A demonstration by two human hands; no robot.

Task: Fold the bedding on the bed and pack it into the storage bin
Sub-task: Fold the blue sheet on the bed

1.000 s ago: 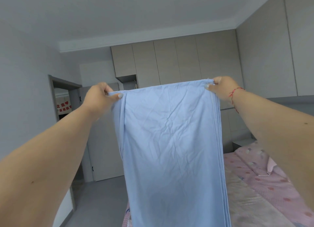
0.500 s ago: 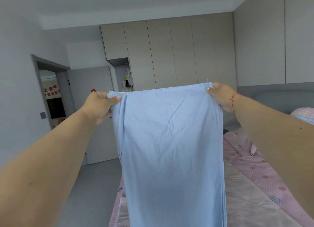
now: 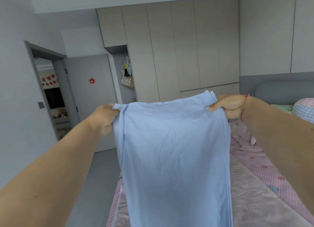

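A blue sheet (image 3: pixel 171 158) is pinched at its top corners by the left hand (image 3: pixel 106 118) and right hand (image 3: pixel 228 106) above the bed (image 3: pixel 254 192); its lower end is cut off.

Beyond the fingers we see a wall of tall beige wardrobe doors (image 3: pixel 178 48). Left of the fingers, a grey door (image 3: pixel 88 97) stands open with a red flower sticker (image 3: pixel 92 80) on it, and a tote bag (image 3: pixel 127 80) hangs beside it. Further left, we see a grey wall switch (image 3: pixel 40 105). Right of the fingers rises a grey padded headboard (image 3: pixel 282 90).
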